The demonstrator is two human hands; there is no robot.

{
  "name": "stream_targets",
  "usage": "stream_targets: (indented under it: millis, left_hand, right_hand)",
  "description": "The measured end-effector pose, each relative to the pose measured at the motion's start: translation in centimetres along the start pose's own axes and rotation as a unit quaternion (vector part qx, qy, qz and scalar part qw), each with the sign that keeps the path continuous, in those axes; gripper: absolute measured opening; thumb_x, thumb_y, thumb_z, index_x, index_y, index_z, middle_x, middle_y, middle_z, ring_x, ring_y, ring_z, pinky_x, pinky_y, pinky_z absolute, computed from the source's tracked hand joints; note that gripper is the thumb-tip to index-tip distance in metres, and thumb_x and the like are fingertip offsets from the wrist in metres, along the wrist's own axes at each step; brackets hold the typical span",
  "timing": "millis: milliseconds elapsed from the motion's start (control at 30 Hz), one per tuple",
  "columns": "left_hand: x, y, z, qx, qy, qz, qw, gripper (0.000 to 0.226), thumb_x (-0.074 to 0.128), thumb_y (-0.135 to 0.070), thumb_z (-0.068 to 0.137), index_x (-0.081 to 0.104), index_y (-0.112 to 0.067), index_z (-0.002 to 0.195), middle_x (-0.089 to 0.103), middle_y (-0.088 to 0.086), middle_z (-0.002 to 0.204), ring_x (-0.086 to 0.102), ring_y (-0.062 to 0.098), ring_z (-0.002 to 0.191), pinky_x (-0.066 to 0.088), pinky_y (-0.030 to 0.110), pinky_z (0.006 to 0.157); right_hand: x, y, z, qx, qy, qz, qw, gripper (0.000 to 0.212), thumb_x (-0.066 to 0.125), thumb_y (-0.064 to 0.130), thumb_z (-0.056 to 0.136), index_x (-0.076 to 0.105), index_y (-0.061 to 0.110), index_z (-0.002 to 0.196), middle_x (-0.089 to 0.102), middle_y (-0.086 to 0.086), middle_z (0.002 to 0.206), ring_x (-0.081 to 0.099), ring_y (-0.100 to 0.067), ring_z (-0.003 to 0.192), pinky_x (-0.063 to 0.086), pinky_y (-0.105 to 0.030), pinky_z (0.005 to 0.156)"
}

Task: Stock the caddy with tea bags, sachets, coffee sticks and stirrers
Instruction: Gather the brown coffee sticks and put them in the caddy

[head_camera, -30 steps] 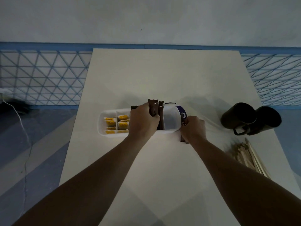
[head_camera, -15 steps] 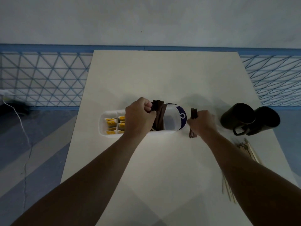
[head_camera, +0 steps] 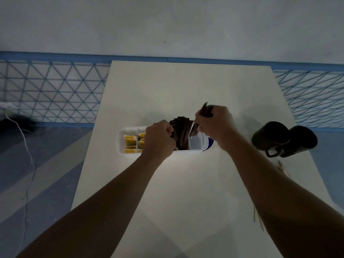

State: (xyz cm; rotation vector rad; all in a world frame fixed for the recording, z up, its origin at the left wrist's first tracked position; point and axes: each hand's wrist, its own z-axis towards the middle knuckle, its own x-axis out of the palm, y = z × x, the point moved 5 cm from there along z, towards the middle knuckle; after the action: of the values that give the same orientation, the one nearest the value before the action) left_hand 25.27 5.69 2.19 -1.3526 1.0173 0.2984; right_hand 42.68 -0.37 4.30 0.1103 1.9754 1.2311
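A white divided caddy (head_camera: 121, 144) lies across the middle of the pale table (head_camera: 186, 90). Yellow tea bags (head_camera: 130, 141) fill its left compartments. A bundle of brown coffee sticks (head_camera: 181, 133) stands in the middle compartment, and my left hand (head_camera: 158, 140) is closed around that bundle from the left. My right hand (head_camera: 214, 123) is above the caddy's right end, gripping a few more brown coffee sticks (head_camera: 205, 109) whose tips poke up past my fingers. The right compartment (head_camera: 196, 144) looks bare inside.
Two dark mugs (head_camera: 283, 139) lie side by side at the table's right. Wooden stirrers (head_camera: 283, 167) lie near the right edge, mostly hidden behind my right forearm. A blue lattice fence runs behind the table; a white cable trails on the floor at left.
My right hand has lifted coffee sticks from the table beside the caddy's right end and carried them left, over the caddy. My left hand stayed on the standing bundle.
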Motion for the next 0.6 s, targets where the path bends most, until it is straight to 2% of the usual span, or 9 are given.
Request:
stream_targets:
  millis: [100, 200, 267, 333, 400, 500, 600]
  left_hand:
    - [0.2, 0.3, -0.1, -0.007, 0.003, 0.010, 1.000, 0.027, 0.060, 0.005, 0.076, 0.069, -0.009, 0.097, 0.070, 0.003, 0.093, 0.063, 0.018, 0.088, 0.042, 0.020, 0.067]
    - [0.1, 0.4, -0.2, -0.003, -0.018, 0.018, 1.000, 0.020, 0.061, 0.001, 0.081, 0.070, -0.011, 0.095, 0.071, 0.004, 0.094, 0.056, 0.012, 0.078, 0.033, 0.009, 0.055]
    - [0.0, 0.4, -0.2, 0.004, -0.033, 0.003, 0.999, 0.019, 0.061, 0.002, 0.082, 0.071, -0.010, 0.094, 0.072, 0.004, 0.092, 0.054, 0.009, 0.075, 0.034, 0.005, 0.052]
    - [-0.2, 0.1, -0.2, 0.010, -0.046, -0.017, 0.999, 0.018, 0.062, 0.002, 0.082, 0.071, -0.009, 0.094, 0.073, 0.004, 0.091, 0.058, 0.010, 0.076, 0.037, 0.003, 0.054]
    - [-0.5, -0.3, -0.2, 0.012, -0.057, -0.047, 0.997, 0.017, 0.064, 0.002, 0.081, 0.070, -0.007, 0.094, 0.072, 0.002, 0.088, 0.060, 0.009, 0.073, 0.039, 0.001, 0.057]
    - [-0.5, -0.7, 0.0, 0.004, -0.058, -0.087, 0.994, 0.024, 0.067, 0.003, 0.082, 0.067, -0.008, 0.103, 0.070, 0.002, 0.089, 0.057, 0.004, 0.070, 0.039, -0.002, 0.060]
    - [0.0, -0.5, 0.6, 0.005, -0.047, -0.085, 0.995, 0.041, 0.068, 0.001, 0.082, 0.059, -0.014, 0.118, 0.071, 0.005, 0.097, 0.063, 0.013, 0.083, 0.043, 0.007, 0.065]
  right_hand:
    - [2.2, -0.3, -0.9, -0.017, 0.045, -0.009, 0.999, 0.007, 0.065, 0.016, 0.077, 0.073, 0.017, 0.078, 0.070, -0.005, 0.062, 0.070, -0.023, 0.061, 0.059, -0.037, 0.060]
    - [3.8, -0.6, -1.6, -0.032, 0.075, -0.058, 0.995, 0.009, 0.064, 0.014, 0.075, 0.072, 0.016, 0.080, 0.071, -0.008, 0.067, 0.070, -0.030, 0.066, 0.060, -0.041, 0.060]
    - [4.7, -0.9, -1.8, -0.046, 0.087, -0.085, 0.991, 0.005, 0.065, 0.010, 0.078, 0.070, 0.010, 0.080, 0.069, -0.007, 0.068, 0.067, -0.028, 0.066, 0.056, -0.031, 0.054]
    - [5.2, -1.1, -1.8, -0.067, 0.087, -0.123, 0.986, 0.003, 0.067, 0.010, 0.080, 0.066, 0.010, 0.077, 0.063, -0.003, 0.069, 0.060, -0.024, 0.066, 0.042, -0.020, 0.048]
    - [5.8, -1.4, -1.7, -0.088, 0.088, -0.144, 0.982, 0.009, 0.068, 0.011, 0.079, 0.061, 0.013, 0.074, 0.060, -0.001, 0.070, 0.057, -0.021, 0.066, 0.030, -0.016, 0.046]
    - [6.5, -1.9, -1.6, -0.092, 0.093, -0.167, 0.977, 0.006, 0.067, 0.013, 0.081, 0.063, 0.008, 0.083, 0.064, -0.003, 0.074, 0.058, -0.021, 0.069, 0.028, -0.017, 0.046]
    - [5.9, -2.0, -1.6, -0.068, 0.075, -0.134, 0.986, 0.023, 0.075, 0.021, 0.082, 0.060, 0.013, 0.097, 0.063, 0.005, 0.077, 0.058, -0.009, 0.066, 0.032, -0.011, 0.044]
